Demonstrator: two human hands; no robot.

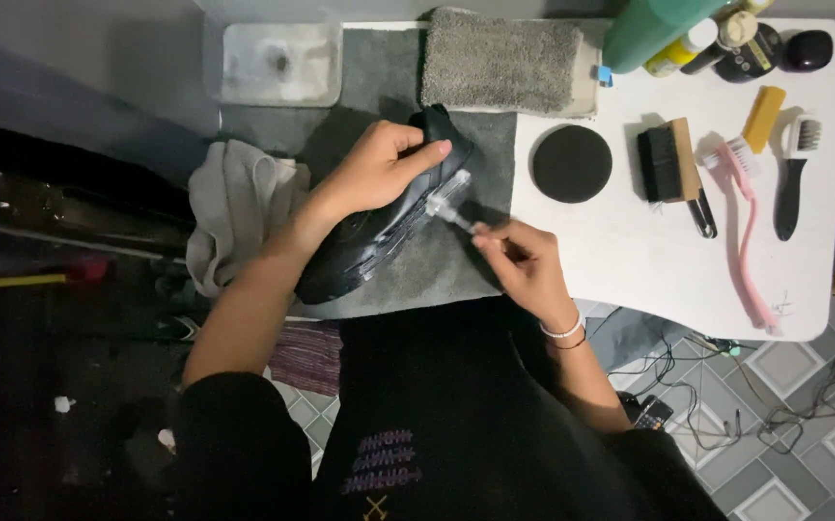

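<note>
at table edge (roomy right), hands scrub shoe.

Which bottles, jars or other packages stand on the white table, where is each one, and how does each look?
Large green plastic bottle: far edge of the white table, tall and round, partly cut off.
Small yellow bottle with a white cap: right beside the green one, lying tilted.
Dark round jar with a pale lid: to the right of the yellow bottle.
Small glossy black container: far right corner, rounded.
No sign or screen shows.

Left hand on black shoe, right hand with small clear brush
</note>
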